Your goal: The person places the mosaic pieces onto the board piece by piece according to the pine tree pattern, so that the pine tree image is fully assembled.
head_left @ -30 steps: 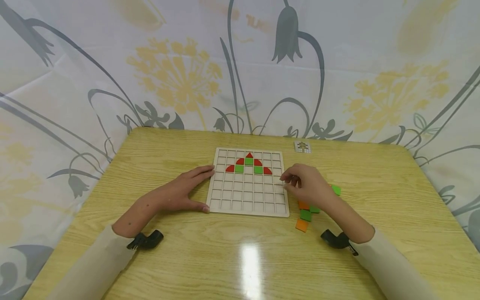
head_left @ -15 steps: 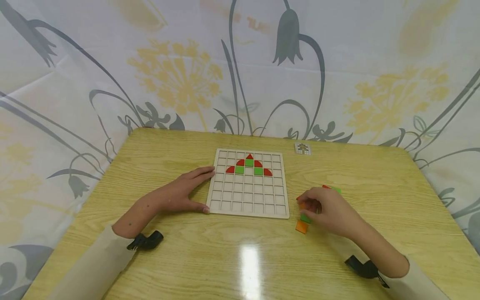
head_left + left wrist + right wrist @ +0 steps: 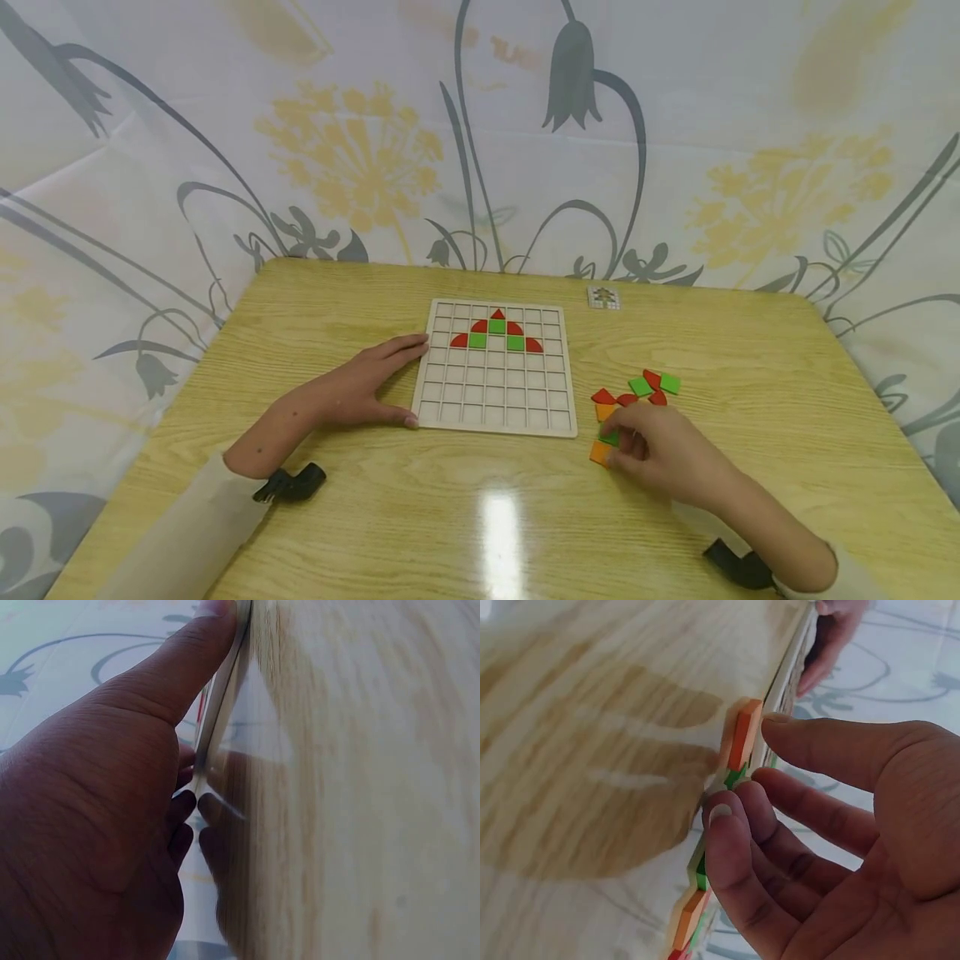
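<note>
A white grid board [image 3: 495,400] lies on the table, with red and green pieces forming a stepped peak under a red triangle [image 3: 498,315]. My left hand [image 3: 363,383] rests at the board's left edge, thumb near its lower corner and fingers spread along the side. To the right of the board, my right hand [image 3: 667,450] is down over loose tiles. Its index finger reaches a green tile [image 3: 608,437], partly hidden, and the thumb is beside an orange tile [image 3: 599,452]. In the right wrist view, a gap shows between thumb and index finger, close to the orange tile [image 3: 745,735].
Beyond the right hand lie more loose pieces, among them an orange tile [image 3: 604,412], a red piece [image 3: 603,397] and green tiles [image 3: 670,383]. A small patterned card [image 3: 603,297] sits at the back. A floral cloth [image 3: 480,167] hangs behind the wooden table [image 3: 360,517].
My right hand has moved from the board's right edge down and right to the loose tiles, uncovering several red and green pieces. The left hand stays against the board.
</note>
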A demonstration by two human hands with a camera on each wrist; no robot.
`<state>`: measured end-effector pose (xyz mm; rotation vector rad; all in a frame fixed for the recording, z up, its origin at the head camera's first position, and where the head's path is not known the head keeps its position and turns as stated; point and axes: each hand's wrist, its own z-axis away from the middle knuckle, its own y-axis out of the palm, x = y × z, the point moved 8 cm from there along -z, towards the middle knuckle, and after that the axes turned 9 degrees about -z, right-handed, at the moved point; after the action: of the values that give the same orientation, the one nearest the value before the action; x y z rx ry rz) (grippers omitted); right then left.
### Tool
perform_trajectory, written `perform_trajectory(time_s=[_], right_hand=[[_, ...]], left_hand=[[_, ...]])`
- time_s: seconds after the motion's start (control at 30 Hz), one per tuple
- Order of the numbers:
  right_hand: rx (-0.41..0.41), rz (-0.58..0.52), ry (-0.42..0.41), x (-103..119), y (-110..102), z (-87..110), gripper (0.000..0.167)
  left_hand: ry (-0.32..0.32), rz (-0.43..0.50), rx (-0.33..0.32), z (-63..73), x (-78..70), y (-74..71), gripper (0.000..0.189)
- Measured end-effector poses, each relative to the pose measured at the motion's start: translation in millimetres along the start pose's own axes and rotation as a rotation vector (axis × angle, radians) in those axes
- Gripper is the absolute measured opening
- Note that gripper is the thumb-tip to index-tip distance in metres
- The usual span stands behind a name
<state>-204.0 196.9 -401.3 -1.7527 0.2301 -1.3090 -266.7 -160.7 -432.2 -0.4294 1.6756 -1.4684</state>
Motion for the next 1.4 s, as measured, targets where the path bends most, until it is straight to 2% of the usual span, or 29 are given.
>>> perform_trajectory(time_s=[0.23,0.4,0.7,1.07,1.4], right_hand=[[-0.026,0.033,-0.047,3.9,3.7,0.8,0.020],[-0.057,0.069,-0.079,7.2,3.6,1.4,0.022],[-0.090,0.093,-0.068,9.3,4.2,-0.8,0.025],[-0.046,0.070,-0.048,8.7,8.4,-0.7,0.031],[-0.069,0.079,-0.101,14.9,8.2,1.0,0.038]], left_hand=[[-0.016,-0.003,0.016,-0.2,1.7,0.9,0.111],[-0.001,-0.008,0.008,-0.9,0.7,-0.1,0.112],[0.006,0.001,-0.003,-1.6,1.2,-1.3,0.111],[0.008,-0.002,-0.006,-2.2,1.6,-1.1,0.112],[0.006,0.010,0.002,-1.0,0.2,-0.6,0.111]])
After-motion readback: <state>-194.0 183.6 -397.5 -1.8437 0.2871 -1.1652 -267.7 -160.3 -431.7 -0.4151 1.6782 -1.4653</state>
